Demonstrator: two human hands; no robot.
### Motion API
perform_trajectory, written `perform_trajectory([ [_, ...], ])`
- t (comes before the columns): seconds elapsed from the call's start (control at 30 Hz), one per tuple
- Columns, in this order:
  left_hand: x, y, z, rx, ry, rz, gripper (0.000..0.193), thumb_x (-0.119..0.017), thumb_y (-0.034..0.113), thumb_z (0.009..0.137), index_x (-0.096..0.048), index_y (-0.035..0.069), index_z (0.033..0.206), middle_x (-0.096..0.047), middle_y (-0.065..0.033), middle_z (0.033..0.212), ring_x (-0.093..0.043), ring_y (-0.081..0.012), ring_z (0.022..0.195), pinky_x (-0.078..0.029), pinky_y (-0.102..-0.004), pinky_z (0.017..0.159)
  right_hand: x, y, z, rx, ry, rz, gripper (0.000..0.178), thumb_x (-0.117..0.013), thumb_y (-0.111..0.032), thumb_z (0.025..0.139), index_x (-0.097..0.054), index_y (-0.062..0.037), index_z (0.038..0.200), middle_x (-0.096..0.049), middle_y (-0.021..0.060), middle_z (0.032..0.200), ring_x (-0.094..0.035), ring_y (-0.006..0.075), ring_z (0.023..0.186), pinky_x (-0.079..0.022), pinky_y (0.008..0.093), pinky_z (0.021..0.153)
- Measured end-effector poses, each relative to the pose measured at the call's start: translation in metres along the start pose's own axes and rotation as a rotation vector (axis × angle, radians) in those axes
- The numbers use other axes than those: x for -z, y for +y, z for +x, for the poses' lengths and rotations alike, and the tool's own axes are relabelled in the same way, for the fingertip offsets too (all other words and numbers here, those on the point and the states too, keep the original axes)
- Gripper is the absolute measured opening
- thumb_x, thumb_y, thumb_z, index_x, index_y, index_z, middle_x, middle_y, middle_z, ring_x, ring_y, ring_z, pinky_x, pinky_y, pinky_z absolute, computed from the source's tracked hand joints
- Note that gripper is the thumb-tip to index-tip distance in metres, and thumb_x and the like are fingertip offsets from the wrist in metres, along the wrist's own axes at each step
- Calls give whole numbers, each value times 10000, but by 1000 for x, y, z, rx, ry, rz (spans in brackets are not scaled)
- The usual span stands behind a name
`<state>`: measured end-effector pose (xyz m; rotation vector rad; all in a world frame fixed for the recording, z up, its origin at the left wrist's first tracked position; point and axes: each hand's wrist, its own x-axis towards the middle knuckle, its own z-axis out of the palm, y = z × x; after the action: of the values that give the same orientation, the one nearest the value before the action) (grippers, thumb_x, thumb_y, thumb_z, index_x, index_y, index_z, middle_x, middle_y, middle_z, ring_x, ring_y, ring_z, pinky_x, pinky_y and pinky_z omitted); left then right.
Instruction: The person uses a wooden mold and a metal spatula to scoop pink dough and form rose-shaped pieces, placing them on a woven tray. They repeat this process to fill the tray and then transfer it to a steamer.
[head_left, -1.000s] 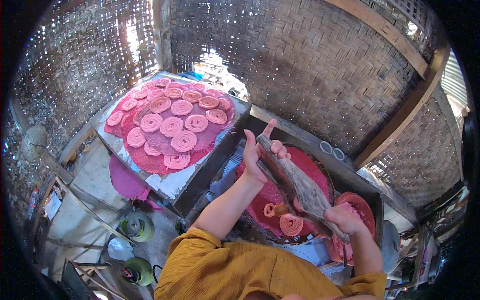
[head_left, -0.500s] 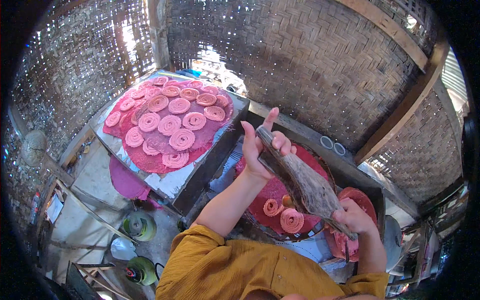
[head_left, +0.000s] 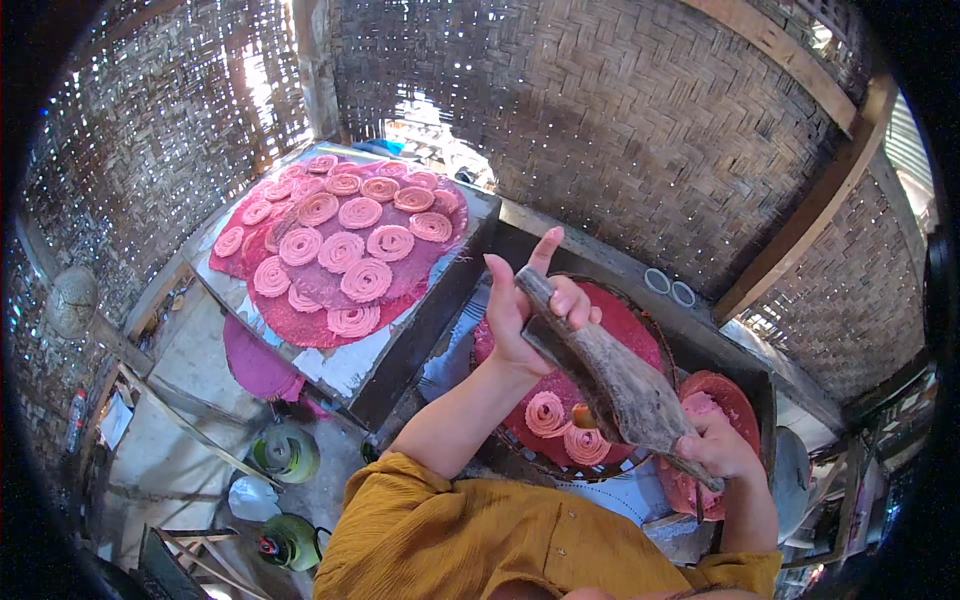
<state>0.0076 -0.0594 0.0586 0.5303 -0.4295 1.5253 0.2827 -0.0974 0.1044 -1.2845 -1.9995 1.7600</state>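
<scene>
A long weathered wooden hand press (head_left: 625, 385) slants across in front of me, from upper left to lower right. My left hand (head_left: 515, 335) is closed on its upper end, with the thumb and one finger sticking out. My right hand (head_left: 728, 450) is wrapped round the lower end. A short amber-coloured tube (head_left: 582, 416) shows under the press. Below it, a round red cloth-covered tray (head_left: 630, 322) carries two pink dough coils, one at the left (head_left: 545, 413) and one nearer me (head_left: 587, 447). The press hides part of the tray.
Many pink coils (head_left: 340, 251) lie on red cloths on a table (head_left: 350, 365) at the left. A red basin (head_left: 735, 397) with pink dough (head_left: 703, 412) stands beside my right hand. Green gas cylinders (head_left: 285, 453) stand on the floor at lower left. A woven wall (head_left: 600, 130) rises behind.
Both hands and the press have shifted slightly right and toward me. The amber tube now sits closer over the nearer coil, and the left coil shows more fully.
</scene>
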Motion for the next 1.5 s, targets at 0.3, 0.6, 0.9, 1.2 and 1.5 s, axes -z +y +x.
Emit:
perform_trajectory([
  [0.3, -5, 20, 23, -58, -64, 66, 718, -237, 697, 753, -401, 191, 1234, -526, 2, 611, -512, -172, 588, -411, -376, 684, -5, -28, 17, 30, 113, -189, 510, -618, -442, 717, -597, 39, 883, -587, 53, 678, -547, 115, 616, -444, 253, 549],
  [0.6, -21, 29, -8, -44, -12, 157, 678, -211, 654, 796, -402, 167, 1229, -520, -11, 615, -510, -172, 602, -379, -360, 698, -17, -8, 19, 26, -45, -53, 469, -604, -431, 748, -607, 21, 873, -573, 27, 671, -535, 95, 609, -444, 257, 544],
  [0.9, 8, -6, -5, 165, 60, 32, 716, -262, 664, 781, -426, 123, 1220, -549, -44, 727, -532, -195, 708, -402, -383, 787, -9, 28, 2, 10, -67, 96, 503, -594, -454, 748, -571, 4, 953, -576, 39, 723, -546, 111, 629, -455, 263, 559],
  [1.2, 121, -24, -95, 883, 197, 1438, 382, -385, 256, 870, -463, 5, 1148, -482, -148, 1161, -435, -248, 1090, -344, -349, 906, -15, 62, 12, 48, -51, 105, 489, -573, -443, 767, -554, -1, 976, -573, 45, 734, -543, 104, 634, -459, 268, 569],
  [1.5, 104, -19, -81, 951, 232, 1501, 343, -359, 215, 873, -501, -25, 1073, -503, -158, 1114, -455, -244, 1059, -353, -337, 874, -20, 76, 19, 113, 79, 123, 486, -608, -415, 750, -557, 7, 984, -572, 45, 723, -534, 102, 642, -445, 261, 574],
])
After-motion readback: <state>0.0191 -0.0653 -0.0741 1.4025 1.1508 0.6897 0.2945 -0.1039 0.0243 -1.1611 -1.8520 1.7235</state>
